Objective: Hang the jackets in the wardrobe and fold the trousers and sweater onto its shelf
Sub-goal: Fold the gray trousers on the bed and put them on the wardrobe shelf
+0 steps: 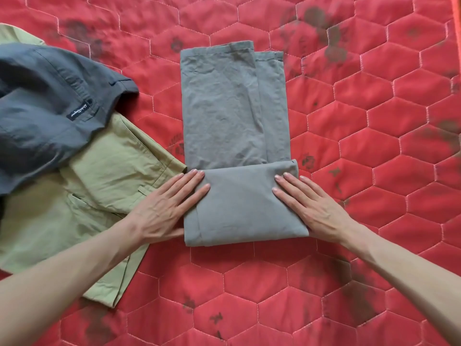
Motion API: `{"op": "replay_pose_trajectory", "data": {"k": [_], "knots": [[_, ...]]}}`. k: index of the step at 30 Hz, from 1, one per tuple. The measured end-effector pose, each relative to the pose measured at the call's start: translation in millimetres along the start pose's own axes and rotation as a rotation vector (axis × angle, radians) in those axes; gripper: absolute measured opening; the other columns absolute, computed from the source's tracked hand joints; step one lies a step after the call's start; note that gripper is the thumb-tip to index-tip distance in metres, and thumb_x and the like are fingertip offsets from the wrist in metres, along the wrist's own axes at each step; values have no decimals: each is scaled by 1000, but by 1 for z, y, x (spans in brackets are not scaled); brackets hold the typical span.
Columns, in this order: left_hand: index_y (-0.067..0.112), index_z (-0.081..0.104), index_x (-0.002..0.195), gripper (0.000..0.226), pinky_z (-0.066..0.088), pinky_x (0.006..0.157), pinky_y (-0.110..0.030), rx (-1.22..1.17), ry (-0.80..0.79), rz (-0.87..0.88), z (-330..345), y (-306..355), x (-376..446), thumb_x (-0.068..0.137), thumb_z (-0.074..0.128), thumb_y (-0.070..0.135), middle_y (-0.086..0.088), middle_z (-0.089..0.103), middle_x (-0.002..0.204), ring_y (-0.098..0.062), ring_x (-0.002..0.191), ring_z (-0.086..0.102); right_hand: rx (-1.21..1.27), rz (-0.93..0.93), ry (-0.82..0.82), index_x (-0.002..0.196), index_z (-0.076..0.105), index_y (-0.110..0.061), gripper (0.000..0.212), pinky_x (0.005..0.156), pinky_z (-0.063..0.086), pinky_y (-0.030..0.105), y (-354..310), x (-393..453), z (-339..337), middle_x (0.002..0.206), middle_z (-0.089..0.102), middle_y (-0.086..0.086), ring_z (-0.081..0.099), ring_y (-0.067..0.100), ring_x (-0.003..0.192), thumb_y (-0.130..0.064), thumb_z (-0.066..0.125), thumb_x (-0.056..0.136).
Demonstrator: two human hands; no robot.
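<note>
Grey trousers (232, 136), part-folded on the red quilt (374, 121): soft, light, limp cloth, flattened by left hand (164, 211) and right hand (316, 208), fingers straight, gripping nothing; best lifted from beneath the fold's side edges.

A home bedroom: a red quilted mattress (349, 146) with hexagon stitching fills the view, with clothes (99, 171) laid out on it
</note>
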State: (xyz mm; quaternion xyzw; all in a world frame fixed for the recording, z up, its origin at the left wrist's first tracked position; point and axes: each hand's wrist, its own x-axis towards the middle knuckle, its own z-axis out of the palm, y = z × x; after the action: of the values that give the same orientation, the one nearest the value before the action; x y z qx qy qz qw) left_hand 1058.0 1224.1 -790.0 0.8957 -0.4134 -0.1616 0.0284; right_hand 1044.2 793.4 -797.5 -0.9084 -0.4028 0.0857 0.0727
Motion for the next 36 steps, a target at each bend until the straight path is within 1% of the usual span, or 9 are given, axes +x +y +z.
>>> {"op": "replay_pose_trajectory", "data": {"k": [4,8,11,14,17,23,27,32,36], "knots": [[5,17,165,97,16,128,-50,-92,-7,58,-14,3,-3,97,39,72,-16,10,174,-34,161,8,60,23,-25,165,23,-15,71,126,23,48,-2,-5,-11,173,21,1,17,23,161,-16,37,96],[11,10,167,89,15,129,-47,-307,-94,84,-26,9,-16,101,32,67,-5,7,175,-22,162,5,254,5,-25,161,34,-12,64,128,21,42,-1,-15,-31,168,34,-5,27,16,157,-45,40,107],[18,24,165,75,25,126,-41,-629,-14,56,-33,27,-26,106,26,63,9,27,171,-9,157,26,499,122,50,151,49,-15,57,122,33,36,-12,-25,-41,149,57,-4,49,13,142,-35,53,98],[45,51,141,60,41,112,-19,-877,102,-250,-29,59,-35,103,14,72,25,59,143,5,128,55,824,458,91,129,61,-24,41,95,51,39,-31,-31,-46,120,70,-7,66,15,112,-52,56,99],[49,64,101,83,44,88,-7,-1118,66,-700,-20,74,-29,80,0,97,30,72,97,3,96,65,935,641,133,124,54,-39,38,87,50,30,-41,-16,-50,113,71,-19,65,2,101,-64,49,96],[39,47,155,112,18,126,-22,-1551,243,-1097,-9,77,10,70,15,105,24,48,154,6,148,34,958,853,321,136,51,-23,49,81,46,13,-52,45,-35,99,71,-27,64,-13,96,-56,44,100],[36,53,127,52,44,102,-20,-1276,281,-1178,-17,84,30,97,38,76,20,64,123,-13,123,58,747,1056,334,98,44,-15,33,69,38,50,-46,78,-16,76,61,14,60,45,82,-46,40,109],[17,35,145,57,47,102,-48,-835,322,-1165,-26,86,43,101,59,45,-13,56,137,-35,127,54,368,1020,405,145,49,-5,45,99,42,49,-44,82,-5,134,56,20,54,40,123,-29,49,107],[13,30,163,69,31,121,-54,-248,423,-621,-26,71,36,100,53,26,-18,35,161,-38,148,35,161,610,355,162,31,-10,65,123,28,46,-32,70,-4,168,28,15,27,33,156,-38,48,106]]}}
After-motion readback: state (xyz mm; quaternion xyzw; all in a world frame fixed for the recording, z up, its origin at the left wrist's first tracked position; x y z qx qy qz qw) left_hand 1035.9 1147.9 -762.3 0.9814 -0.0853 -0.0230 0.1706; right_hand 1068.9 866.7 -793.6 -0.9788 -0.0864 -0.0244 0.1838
